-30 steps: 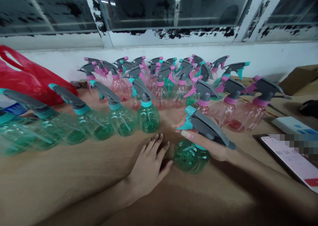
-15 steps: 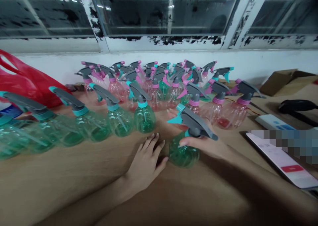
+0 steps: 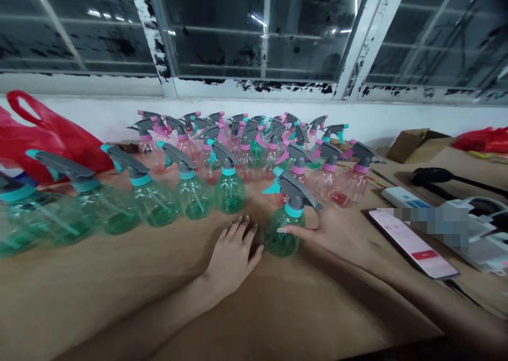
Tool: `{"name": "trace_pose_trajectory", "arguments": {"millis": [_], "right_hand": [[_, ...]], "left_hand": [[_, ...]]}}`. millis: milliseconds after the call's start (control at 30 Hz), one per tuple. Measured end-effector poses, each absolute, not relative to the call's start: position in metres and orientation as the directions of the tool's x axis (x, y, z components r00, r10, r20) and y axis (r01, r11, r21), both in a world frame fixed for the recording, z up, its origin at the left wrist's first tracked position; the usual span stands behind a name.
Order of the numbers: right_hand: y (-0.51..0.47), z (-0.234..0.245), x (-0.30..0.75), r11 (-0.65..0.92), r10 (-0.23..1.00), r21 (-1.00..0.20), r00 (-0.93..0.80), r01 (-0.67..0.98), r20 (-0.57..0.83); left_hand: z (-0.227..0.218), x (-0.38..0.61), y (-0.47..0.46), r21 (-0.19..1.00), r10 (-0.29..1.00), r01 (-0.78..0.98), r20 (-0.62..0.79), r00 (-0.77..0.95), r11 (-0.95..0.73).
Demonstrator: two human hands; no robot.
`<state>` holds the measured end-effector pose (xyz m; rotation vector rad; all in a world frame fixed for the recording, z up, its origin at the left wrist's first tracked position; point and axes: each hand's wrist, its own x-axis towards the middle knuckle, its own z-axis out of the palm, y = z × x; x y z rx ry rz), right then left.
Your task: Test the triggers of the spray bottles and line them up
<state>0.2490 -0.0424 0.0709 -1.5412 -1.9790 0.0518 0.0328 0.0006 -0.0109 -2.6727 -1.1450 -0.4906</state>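
A green spray bottle (image 3: 283,239) with a grey and teal trigger head stands upright on the wooden table (image 3: 166,281). My right hand (image 3: 325,234) is wrapped round its right side, thumb across the front; the other fingers are hidden behind it. Flat on the table just left of that bottle lies my left hand (image 3: 234,252), fingers stretched out and holding nothing. Beyond the left hand stands another green spray bottle (image 3: 230,191), at the right end of a row of several green ones. Pink spray bottles (image 3: 353,183) crowd together behind.
To the right lie a phone (image 3: 413,244), a white power strip (image 3: 405,198), a black cable-like object (image 3: 432,177) and an open cardboard box (image 3: 418,145). A red plastic bag (image 3: 59,138) sits at the left. Behind the table are a white wall and windows (image 3: 254,27).
The camera view has shifted, bringing more of the right side into sight. The held spray bottle stands more upright, with my right hand still round it. My left hand stays flat.
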Motion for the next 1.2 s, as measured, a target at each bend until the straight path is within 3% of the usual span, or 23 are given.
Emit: {"name": "trace_pose_trajectory", "arguments": {"millis": [300, 767, 1200], "right_hand": [[0.008, 0.074, 0.229, 0.302, 0.885, -0.435, -0.079, 0.848, 0.46], [0.063, 0.059, 0.225, 0.348, 0.858, -0.45, -0.085, 0.823, 0.507], [0.022, 0.063, 0.235, 0.35, 0.864, -0.519, -0.056, 0.78, 0.5]], "left_hand": [[-0.012, 0.034, -0.005, -0.054, 0.676, 0.77, 0.442, 0.59, -0.636], [-0.009, 0.035, -0.006, -0.064, 0.699, 0.776, 0.393, 0.598, -0.627], [-0.008, 0.033, -0.004, -0.062, 0.686, 0.759, 0.388, 0.616, -0.648]]}}
